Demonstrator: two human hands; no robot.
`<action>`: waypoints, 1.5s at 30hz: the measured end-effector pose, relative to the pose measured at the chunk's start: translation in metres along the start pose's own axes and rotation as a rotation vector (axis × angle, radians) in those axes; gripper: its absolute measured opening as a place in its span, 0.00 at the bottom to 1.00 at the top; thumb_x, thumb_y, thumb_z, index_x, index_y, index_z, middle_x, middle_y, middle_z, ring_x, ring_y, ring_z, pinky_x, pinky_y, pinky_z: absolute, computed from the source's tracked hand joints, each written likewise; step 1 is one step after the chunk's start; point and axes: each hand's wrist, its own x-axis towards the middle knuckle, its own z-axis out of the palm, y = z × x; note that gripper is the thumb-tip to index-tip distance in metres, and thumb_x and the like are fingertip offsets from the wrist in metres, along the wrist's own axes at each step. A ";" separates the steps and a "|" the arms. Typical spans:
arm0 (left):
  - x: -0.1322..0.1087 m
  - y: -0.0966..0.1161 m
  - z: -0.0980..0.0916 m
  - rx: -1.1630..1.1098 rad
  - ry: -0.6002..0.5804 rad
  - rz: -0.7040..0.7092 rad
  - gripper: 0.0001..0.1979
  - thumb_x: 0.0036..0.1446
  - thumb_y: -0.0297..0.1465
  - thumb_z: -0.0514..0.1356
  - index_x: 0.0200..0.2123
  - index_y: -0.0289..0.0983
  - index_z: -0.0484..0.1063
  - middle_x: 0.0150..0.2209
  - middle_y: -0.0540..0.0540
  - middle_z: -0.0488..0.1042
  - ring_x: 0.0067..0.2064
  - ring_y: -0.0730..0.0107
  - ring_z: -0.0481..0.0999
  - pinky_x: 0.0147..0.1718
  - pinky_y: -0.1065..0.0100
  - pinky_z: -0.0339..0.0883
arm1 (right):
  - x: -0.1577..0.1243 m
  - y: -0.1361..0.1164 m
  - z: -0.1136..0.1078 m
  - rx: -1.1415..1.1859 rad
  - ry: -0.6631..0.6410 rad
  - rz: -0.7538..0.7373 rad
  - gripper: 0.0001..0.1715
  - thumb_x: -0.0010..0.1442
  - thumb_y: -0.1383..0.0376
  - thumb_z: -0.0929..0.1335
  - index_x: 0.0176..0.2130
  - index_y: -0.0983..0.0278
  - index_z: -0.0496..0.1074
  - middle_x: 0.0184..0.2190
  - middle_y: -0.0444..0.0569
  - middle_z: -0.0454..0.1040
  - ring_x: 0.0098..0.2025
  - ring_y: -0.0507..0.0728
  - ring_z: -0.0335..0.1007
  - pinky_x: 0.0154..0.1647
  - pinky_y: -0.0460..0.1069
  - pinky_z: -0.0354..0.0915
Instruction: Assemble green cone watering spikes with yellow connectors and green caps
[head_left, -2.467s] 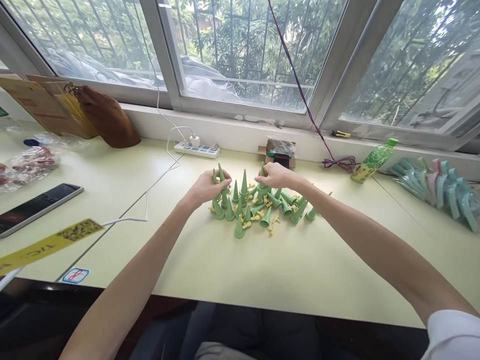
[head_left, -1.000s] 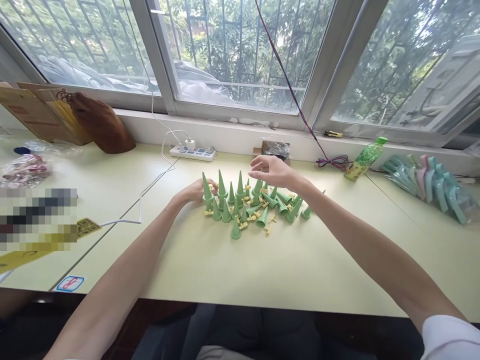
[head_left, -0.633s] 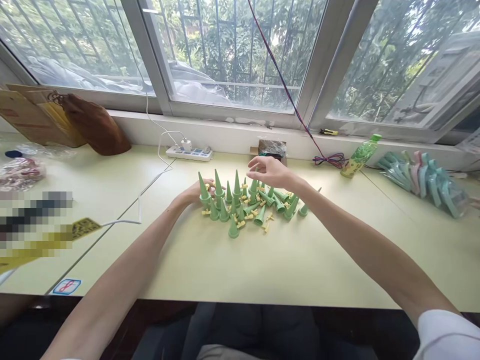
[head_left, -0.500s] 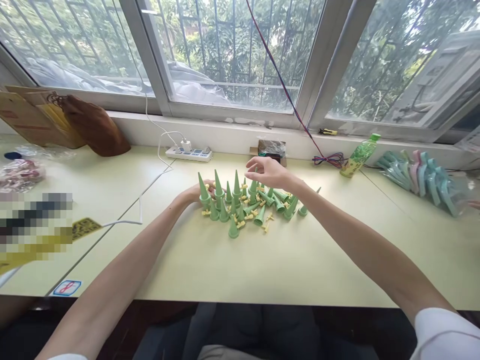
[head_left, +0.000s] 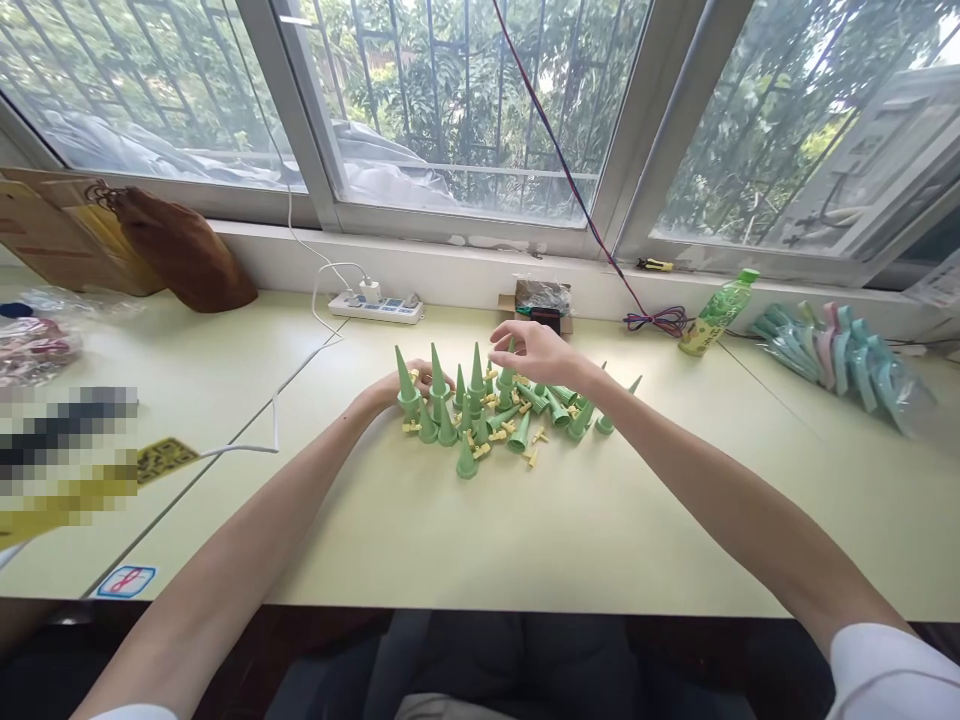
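Several green cones, some upright and some lying on their sides, form a cluster on the pale yellow table [head_left: 480,540]. One upright cone [head_left: 466,460] stands at the front of the group. Small yellow pieces, one of them a T-shaped piece [head_left: 532,458], are scattered among them. Behind the left cones is my left hand [head_left: 421,378]; its fingers are largely hidden by the cones. My right hand [head_left: 536,350] is over the back of the cluster, fingers curved and apart, by the tip of a tall cone. Whether it touches that cone is unclear.
A power strip [head_left: 376,308] and a small open box [head_left: 544,303] lie along the window sill. To the right are a green bottle [head_left: 718,313] and bagged pastel items [head_left: 844,350]. A brown bag [head_left: 176,248] and cardboard [head_left: 64,235] stand at the back left.
My right hand has lowered slightly, and its fingers now come near a tall cone's tip. My left hand has shifted slightly behind the cones. The view has moved a little.
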 end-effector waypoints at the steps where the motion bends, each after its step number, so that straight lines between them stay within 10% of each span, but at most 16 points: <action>1: -0.002 0.000 0.000 0.002 0.013 0.002 0.14 0.41 0.35 0.63 0.32 0.34 0.80 0.24 0.45 0.74 0.28 0.67 0.72 0.27 0.70 0.66 | 0.000 0.000 0.001 -0.001 0.000 -0.004 0.15 0.62 0.60 0.69 0.46 0.65 0.73 0.44 0.53 0.79 0.40 0.55 0.75 0.41 0.50 0.68; 12: -0.030 0.024 -0.010 -0.035 0.682 -0.127 0.10 0.53 0.37 0.61 0.32 0.36 0.68 0.30 0.47 0.72 0.26 0.73 0.69 0.23 0.71 0.62 | -0.009 0.001 0.003 -0.013 0.274 -0.175 0.16 0.63 0.62 0.68 0.49 0.65 0.70 0.45 0.55 0.77 0.47 0.59 0.73 0.49 0.56 0.69; 17: -0.036 0.055 -0.026 -0.081 1.071 0.107 0.07 0.60 0.36 0.59 0.36 0.39 0.67 0.28 0.49 0.70 0.23 0.76 0.65 0.21 0.71 0.58 | -0.022 -0.016 0.010 -0.009 0.677 -0.359 0.09 0.66 0.64 0.65 0.46 0.62 0.69 0.44 0.53 0.73 0.44 0.57 0.70 0.47 0.55 0.68; 20: -0.045 0.082 -0.023 0.015 1.189 0.265 0.07 0.63 0.37 0.58 0.43 0.42 0.68 0.29 0.50 0.69 0.29 0.72 0.70 0.26 0.69 0.61 | -0.037 -0.020 0.020 -0.003 0.677 -0.410 0.07 0.69 0.64 0.62 0.40 0.62 0.69 0.36 0.50 0.73 0.36 0.54 0.69 0.39 0.51 0.67; 24: -0.062 0.118 -0.004 0.201 1.168 0.392 0.07 0.63 0.34 0.57 0.44 0.45 0.71 0.30 0.49 0.69 0.31 0.71 0.71 0.28 0.69 0.61 | -0.054 -0.008 0.035 -0.033 0.270 -0.372 0.10 0.69 0.62 0.63 0.41 0.64 0.72 0.37 0.50 0.75 0.27 0.50 0.65 0.31 0.48 0.64; 29: -0.075 0.142 0.027 0.487 0.868 0.557 0.12 0.62 0.25 0.51 0.36 0.41 0.75 0.30 0.48 0.68 0.29 0.72 0.67 0.29 0.68 0.61 | -0.053 0.007 0.045 -0.004 -0.035 -0.329 0.10 0.67 0.65 0.65 0.44 0.64 0.74 0.40 0.51 0.77 0.34 0.53 0.71 0.36 0.47 0.64; 33: -0.083 0.145 0.053 0.495 0.686 0.446 0.14 0.64 0.23 0.48 0.39 0.39 0.73 0.30 0.48 0.68 0.28 0.73 0.64 0.29 0.69 0.59 | -0.043 0.006 0.052 0.050 -0.083 -0.288 0.11 0.66 0.70 0.64 0.36 0.65 0.75 0.28 0.46 0.75 0.30 0.52 0.70 0.35 0.46 0.63; 45: -0.122 0.117 0.085 0.286 0.622 0.002 0.13 0.65 0.28 0.46 0.38 0.38 0.71 0.24 0.51 0.65 0.23 0.72 0.63 0.26 0.70 0.57 | -0.043 0.007 0.046 0.021 -0.001 -0.259 0.12 0.65 0.70 0.63 0.31 0.66 0.72 0.25 0.45 0.73 0.26 0.51 0.65 0.31 0.46 0.59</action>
